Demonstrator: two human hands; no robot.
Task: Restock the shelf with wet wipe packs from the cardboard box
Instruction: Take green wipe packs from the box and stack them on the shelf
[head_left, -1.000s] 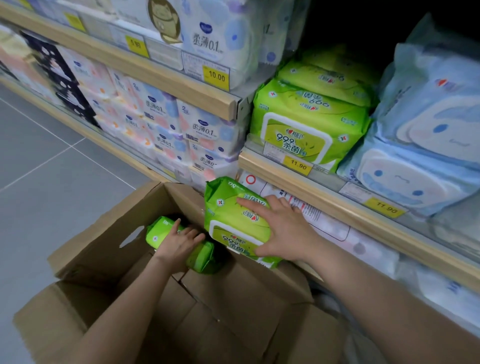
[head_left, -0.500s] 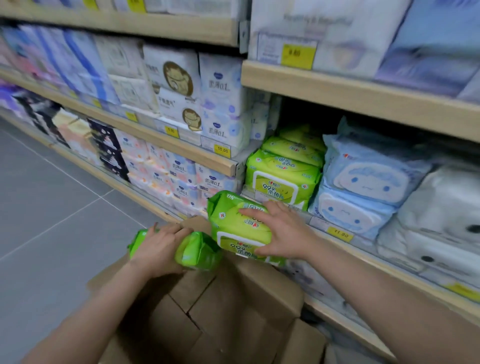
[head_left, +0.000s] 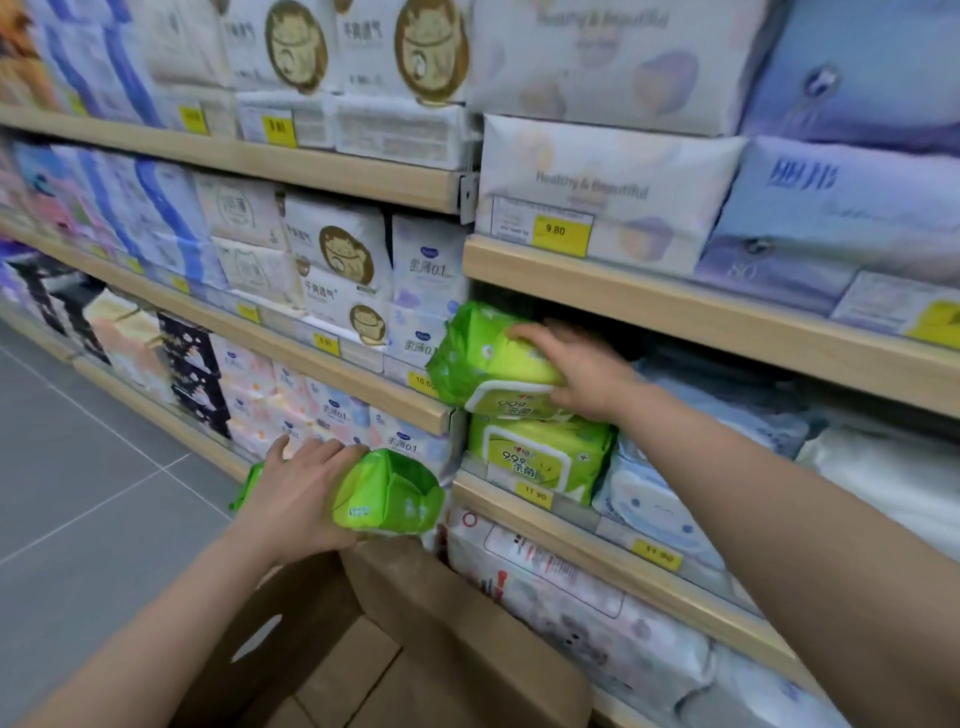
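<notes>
My right hand (head_left: 576, 369) grips a green wet wipe pack (head_left: 483, 358) and holds it on top of the green packs (head_left: 540, 457) stacked on the wooden shelf (head_left: 582, 530). My left hand (head_left: 301, 488) holds a second green wet wipe pack (head_left: 389, 493) in the air, above the open cardboard box (head_left: 415, 649) at the bottom of the view. The box's inside is mostly hidden by its flaps.
Blue cartoon-face packs (head_left: 654, 509) sit right of the green stack. The shelf board above (head_left: 675, 312) leaves a low dark gap over the stack. White and patterned packs fill the other shelves. Grey tiled floor (head_left: 78, 467) lies to the left.
Both hands have risen out of the box with their packs. The right one moved up and right onto the green stack on the shelf; the left one lifted clear above the box.
</notes>
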